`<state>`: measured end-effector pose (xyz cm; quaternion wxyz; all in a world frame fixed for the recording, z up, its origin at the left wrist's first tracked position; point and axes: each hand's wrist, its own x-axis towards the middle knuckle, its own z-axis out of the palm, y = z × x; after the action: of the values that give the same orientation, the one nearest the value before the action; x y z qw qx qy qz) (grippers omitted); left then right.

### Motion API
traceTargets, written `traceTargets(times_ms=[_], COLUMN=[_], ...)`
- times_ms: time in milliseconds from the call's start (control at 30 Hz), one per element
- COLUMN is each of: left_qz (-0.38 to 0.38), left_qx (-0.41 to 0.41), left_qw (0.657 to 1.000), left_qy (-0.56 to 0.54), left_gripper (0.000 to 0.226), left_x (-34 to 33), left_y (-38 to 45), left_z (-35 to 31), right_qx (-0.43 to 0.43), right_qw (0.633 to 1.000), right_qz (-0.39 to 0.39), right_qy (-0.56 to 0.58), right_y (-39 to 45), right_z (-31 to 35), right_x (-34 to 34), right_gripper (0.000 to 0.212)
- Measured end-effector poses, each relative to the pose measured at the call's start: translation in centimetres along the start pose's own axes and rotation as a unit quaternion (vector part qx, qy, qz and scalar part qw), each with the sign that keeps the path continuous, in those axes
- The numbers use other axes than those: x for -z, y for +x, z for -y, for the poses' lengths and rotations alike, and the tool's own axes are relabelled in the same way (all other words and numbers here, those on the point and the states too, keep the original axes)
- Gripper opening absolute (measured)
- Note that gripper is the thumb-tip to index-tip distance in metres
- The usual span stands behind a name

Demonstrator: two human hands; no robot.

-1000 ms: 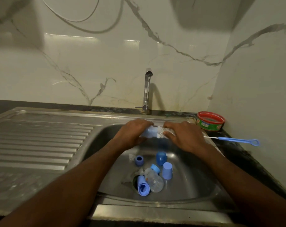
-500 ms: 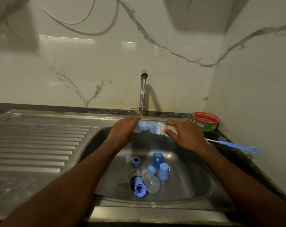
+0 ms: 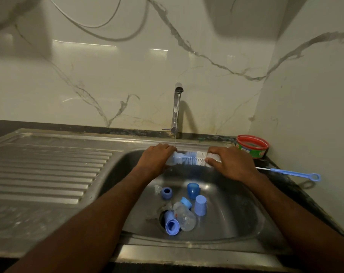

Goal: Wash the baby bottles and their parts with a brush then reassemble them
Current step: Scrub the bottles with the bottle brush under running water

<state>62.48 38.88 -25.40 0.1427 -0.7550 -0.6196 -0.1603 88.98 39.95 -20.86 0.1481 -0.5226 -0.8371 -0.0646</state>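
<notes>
My left hand (image 3: pixel 157 158) grips a clear baby bottle (image 3: pixel 174 159) sideways over the sink's far rim, under a thin stream from the tap (image 3: pixel 176 111). My right hand (image 3: pixel 232 163) holds the bottle brush (image 3: pixel 194 159); its blue and white bristles show between my hands, with the tip at the bottle's mouth, and its blue handle (image 3: pixel 293 173) sticks out right. In the sink (image 3: pixel 236 219) lie another clear bottle with a blue collar (image 3: pixel 184 214), a blue ring (image 3: pixel 166 193), two blue caps (image 3: pixel 193 190) (image 3: pixel 200 207) and a blue cap (image 3: pixel 172 223) over the drain.
A round red-rimmed tub (image 3: pixel 252 145) stands on the dark counter at the back right, close to the wall. A ribbed steel drainboard (image 3: pixel 45 170) stretches to the left of the sink. Marble walls close the back and right.
Both hands have lifted toward the tap. My right hand has drawn the brush out to the right, so more bristles show between my hands.
</notes>
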Motion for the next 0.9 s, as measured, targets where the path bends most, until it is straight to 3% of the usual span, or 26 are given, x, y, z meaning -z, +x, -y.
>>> traceTargets(times_ms=[200, 333, 467, 767, 900], left_qz=[0.043, 0.115, 0.13, 0.13, 0.114], left_qx=[0.027, 0.045, 0.016, 0.009, 0.007], left_qw=[0.995, 0.971, 0.949, 0.941, 0.964], left_qy=[0.086, 0.205, 0.286, 0.311, 0.24], left_gripper=[0.061, 0.044, 0.044, 0.044, 0.054], left_x=[0.1, 0.1, 0.4, 0.8, 0.5], left_y=[-0.3, -0.7, -0.5, -0.5, -0.5], left_z=[-0.1, 0.5, -1.2, -2.3, -2.0], right_qx=[0.012, 0.003, 0.0, -0.012, -0.023], right_qw=[0.997, 0.993, 0.99, 0.99, 0.99], right_qz=[-0.024, -0.047, -0.038, 0.008, 0.014], right_qy=[-0.072, -0.112, -0.135, -0.14, -0.138], right_y=[0.0, -0.2, -0.3, -0.6, -0.5], right_z=[-0.1, -0.4, 0.2, 1.1, 1.4], right_x=[0.1, 0.5, 0.1, 0.0, 0.0], right_gripper=[0.037, 0.036, 0.035, 0.032, 0.029])
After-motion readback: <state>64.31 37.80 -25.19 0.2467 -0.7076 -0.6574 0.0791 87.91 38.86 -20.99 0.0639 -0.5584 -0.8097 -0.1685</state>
